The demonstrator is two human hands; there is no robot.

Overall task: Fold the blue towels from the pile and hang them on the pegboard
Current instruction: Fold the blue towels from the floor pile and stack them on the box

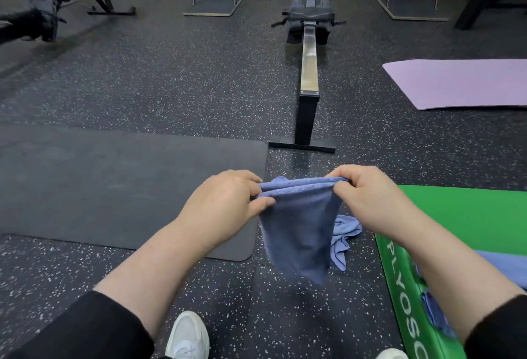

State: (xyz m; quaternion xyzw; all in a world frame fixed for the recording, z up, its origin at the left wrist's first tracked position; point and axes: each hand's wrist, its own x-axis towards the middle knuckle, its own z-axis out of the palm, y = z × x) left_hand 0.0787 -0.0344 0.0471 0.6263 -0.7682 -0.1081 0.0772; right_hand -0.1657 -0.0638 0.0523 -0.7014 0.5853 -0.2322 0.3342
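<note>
Blue towel (pixel 296 230) up in front of me, hanging off a doubled top edge that runs straight across from my left hand (pixel 228 201) to my right hand (pixel 373 199). Both hands pinch a corner, thumb and fingertips closed on the layered cloth, the rest of each hand curled in. The long axis right now is vertical: the body drops from the taut edge to a loose point above the speckled floor (pixel 171 87), touching nothing. Neither hand is nearer; the edge sits level between them. A second blue towel (pixel 346 230) lies crumpled on the floor behind it, beside the green plyo box (pixel 470 216). No pegboard in sight, so I'd say another fold comes first, one corner swung across to the other.
</note>
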